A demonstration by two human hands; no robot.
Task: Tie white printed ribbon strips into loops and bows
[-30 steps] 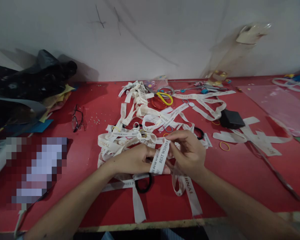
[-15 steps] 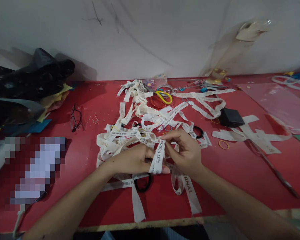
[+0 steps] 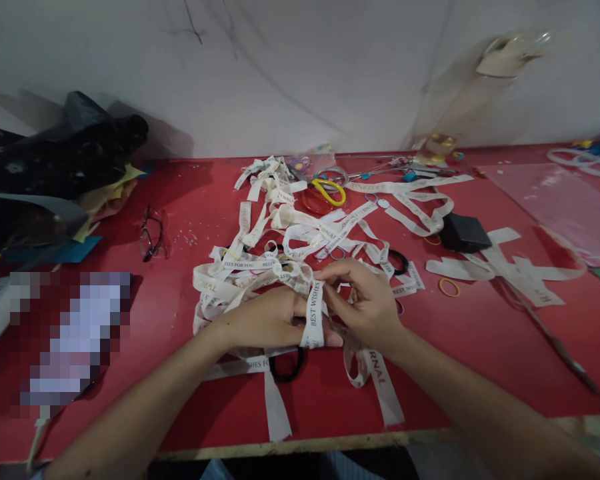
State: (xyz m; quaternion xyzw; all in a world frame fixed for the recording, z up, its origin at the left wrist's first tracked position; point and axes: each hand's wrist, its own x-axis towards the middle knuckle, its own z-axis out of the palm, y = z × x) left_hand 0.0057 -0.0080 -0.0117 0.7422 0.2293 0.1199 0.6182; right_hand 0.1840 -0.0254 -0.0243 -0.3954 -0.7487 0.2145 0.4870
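A white ribbon [image 3: 314, 313] printed "BEST WISHES" is looped over the fingers of my left hand [image 3: 275, 317], which is closed on it. My right hand [image 3: 363, 300] pinches the upper part of the same strip between thumb and fingertips. More printed ribbon [image 3: 245, 267] lies in a loose tangle behind and under both hands, and two tails hang toward the table's front edge. A black hair tie [image 3: 286, 365] rests just below my left hand. Some of the left fingers are hidden by the strip.
On the red table [image 3: 190, 393] stand a dark box [image 3: 464, 232] at right and eyeglasses [image 3: 151, 235] at left. Yellow-handled scissors [image 3: 330, 191] lie behind the tangle. A phone [image 3: 80, 340], blurred, sits at left. Black plastic [image 3: 55, 160] fills the back left corner.
My right fingertips and the top of the held ribbon have shifted slightly left, so the strip stands more upright. My left hand stays nearly in place.
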